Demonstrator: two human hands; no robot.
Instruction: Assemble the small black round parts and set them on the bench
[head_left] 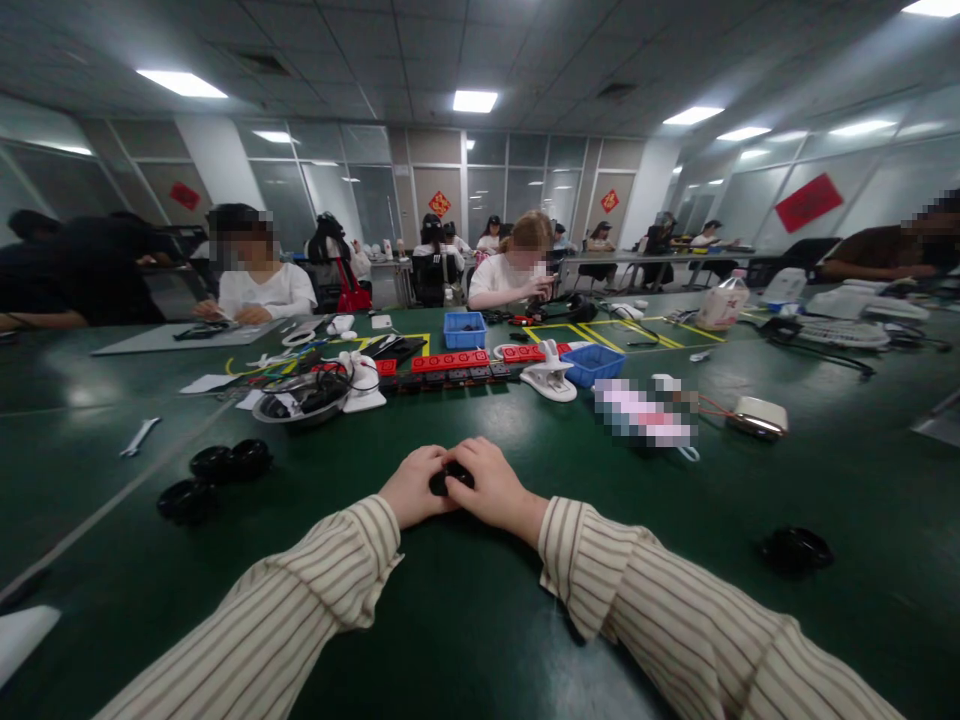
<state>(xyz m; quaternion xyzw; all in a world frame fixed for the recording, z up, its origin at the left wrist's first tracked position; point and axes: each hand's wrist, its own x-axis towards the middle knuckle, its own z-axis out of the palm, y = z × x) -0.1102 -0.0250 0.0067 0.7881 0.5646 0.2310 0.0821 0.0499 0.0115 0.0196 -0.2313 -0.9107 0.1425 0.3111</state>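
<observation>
Here, the left hand [414,487] and right hand [491,484] are clasped around 1 glossy, rounded black part [462,472], centred over the smooth green tabletop [450,620]; whether it touches the surface is hidden. Leftward sit 3 curved black pieces [187,501]; rightward, 1 shiny black ring-like piece [798,551]. Beyond, a round bowl [289,419] holds dark items and a rectangular blue plastic bin [465,340] small dark bits [471,326].
</observation>
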